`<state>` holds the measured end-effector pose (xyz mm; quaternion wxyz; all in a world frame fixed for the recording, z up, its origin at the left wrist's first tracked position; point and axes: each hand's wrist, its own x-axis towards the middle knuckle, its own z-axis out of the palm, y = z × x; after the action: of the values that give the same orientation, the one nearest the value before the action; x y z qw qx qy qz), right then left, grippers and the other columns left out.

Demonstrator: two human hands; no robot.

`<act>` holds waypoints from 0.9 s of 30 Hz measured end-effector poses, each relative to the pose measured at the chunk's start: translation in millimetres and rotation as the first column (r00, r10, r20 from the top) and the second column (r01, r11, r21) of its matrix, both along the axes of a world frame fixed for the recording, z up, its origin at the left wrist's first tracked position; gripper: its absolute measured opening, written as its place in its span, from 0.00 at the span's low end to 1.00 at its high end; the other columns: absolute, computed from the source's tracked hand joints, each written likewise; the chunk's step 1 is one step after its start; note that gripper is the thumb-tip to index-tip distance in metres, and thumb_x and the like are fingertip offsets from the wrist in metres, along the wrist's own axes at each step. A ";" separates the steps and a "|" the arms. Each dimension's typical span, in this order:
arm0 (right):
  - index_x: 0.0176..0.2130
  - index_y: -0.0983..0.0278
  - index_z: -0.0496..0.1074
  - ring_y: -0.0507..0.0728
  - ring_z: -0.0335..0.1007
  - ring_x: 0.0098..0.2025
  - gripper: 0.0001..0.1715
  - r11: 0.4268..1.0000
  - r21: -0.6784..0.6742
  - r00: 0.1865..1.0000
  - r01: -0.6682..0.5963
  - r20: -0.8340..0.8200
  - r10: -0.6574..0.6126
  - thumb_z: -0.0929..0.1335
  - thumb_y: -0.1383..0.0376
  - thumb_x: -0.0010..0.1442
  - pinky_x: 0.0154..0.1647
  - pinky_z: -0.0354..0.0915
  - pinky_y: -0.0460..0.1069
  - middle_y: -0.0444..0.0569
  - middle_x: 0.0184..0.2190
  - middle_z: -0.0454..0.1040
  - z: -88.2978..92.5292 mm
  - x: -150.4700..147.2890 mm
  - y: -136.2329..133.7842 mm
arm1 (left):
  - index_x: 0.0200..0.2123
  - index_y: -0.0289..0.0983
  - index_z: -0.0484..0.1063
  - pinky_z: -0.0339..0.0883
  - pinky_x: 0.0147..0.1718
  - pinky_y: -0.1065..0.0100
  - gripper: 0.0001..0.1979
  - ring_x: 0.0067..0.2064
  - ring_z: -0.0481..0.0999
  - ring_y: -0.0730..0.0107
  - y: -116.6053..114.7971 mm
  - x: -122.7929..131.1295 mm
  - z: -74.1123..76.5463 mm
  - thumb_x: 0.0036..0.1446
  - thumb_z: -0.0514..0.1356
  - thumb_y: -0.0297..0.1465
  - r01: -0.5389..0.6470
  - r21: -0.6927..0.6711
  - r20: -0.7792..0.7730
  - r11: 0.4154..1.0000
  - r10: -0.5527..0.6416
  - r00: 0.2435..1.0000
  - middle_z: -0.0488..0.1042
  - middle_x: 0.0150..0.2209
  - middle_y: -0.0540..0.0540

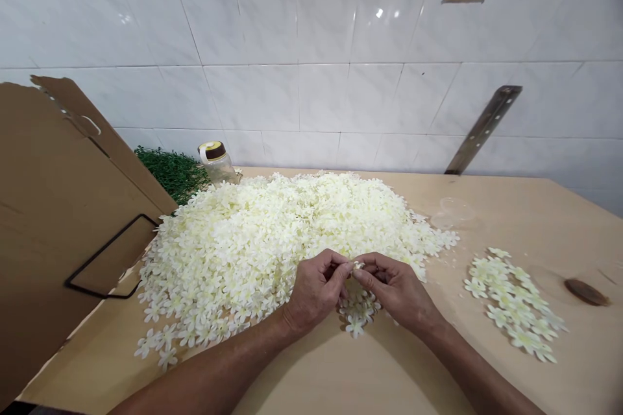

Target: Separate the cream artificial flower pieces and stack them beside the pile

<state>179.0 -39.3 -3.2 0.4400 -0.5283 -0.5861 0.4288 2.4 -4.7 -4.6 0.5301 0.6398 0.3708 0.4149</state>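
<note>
A large heap of white artificial flowers, pale yellow at their centres, covers the middle of the table. At its front edge my left hand and my right hand meet, fingertips pinched together. Between them shows a small white flower, mostly covered by the fingers. Both hands are closed on it. Just below them, more loose flowers lie on the tabletop. A smaller group of the same flowers is spread to the right of my right hand.
On the left stands a cardboard box beside a black wire frame. Behind the heap are green artificial foliage and a lidded bottle. A clear plastic dish and a brown oval object lie right. A metal bracket leans against the tiled wall.
</note>
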 end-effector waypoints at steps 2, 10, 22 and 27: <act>0.40 0.64 0.76 0.54 0.67 0.28 0.20 1.000 -0.016 1.000 0.009 0.014 -0.009 0.70 0.51 0.59 0.27 0.62 0.47 0.46 0.26 0.74 1.9 1.6 -0.4 | 0.34 0.35 0.74 0.66 0.21 0.72 0.14 0.19 0.71 0.72 -0.2 -0.3 -0.8 0.61 0.59 0.41 0.012 0.008 -0.005 1.000 -0.012 1.000 0.71 0.18 0.50; 0.30 0.65 0.75 0.52 0.59 0.25 0.20 1.000 -0.004 0.996 0.020 0.091 -0.020 0.70 0.50 0.59 0.25 0.56 0.46 0.43 0.22 0.67 10.5 3.6 -3.4 | 0.33 0.36 0.72 0.65 0.20 0.73 0.15 0.19 0.70 0.73 0.0 -0.4 0.6 0.62 0.58 0.42 0.050 -0.030 0.012 0.998 -0.049 0.999 0.70 0.18 0.51; 0.29 0.63 0.68 0.47 0.48 0.14 0.23 0.986 -0.163 0.981 -0.032 -0.193 0.000 0.65 0.47 0.63 0.14 0.52 0.43 0.36 0.14 0.55 1.3 -2.6 -5.0 | 0.32 0.34 0.71 0.65 0.16 0.73 0.20 0.17 0.71 0.73 7.4 0.9 -2.0 0.61 0.58 0.46 0.076 -0.163 0.130 0.984 -0.055 0.990 0.71 0.19 0.49; 0.31 0.63 0.69 0.46 0.50 0.12 0.21 0.988 -0.150 0.972 -0.039 -0.235 0.003 0.67 0.49 0.63 0.13 0.55 0.43 0.35 0.14 0.59 0.8 -2.1 -3.6 | 0.33 0.34 0.71 0.65 0.17 0.74 0.19 0.19 0.72 0.73 6.4 0.0 0.3 0.61 0.58 0.46 0.107 -0.168 0.149 0.980 -0.082 0.985 0.73 0.22 0.48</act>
<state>176.9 -42.9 -2.4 0.4595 -0.5000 -0.5010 0.5366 2.4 1.7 -4.2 0.6284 0.5764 0.3365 0.3995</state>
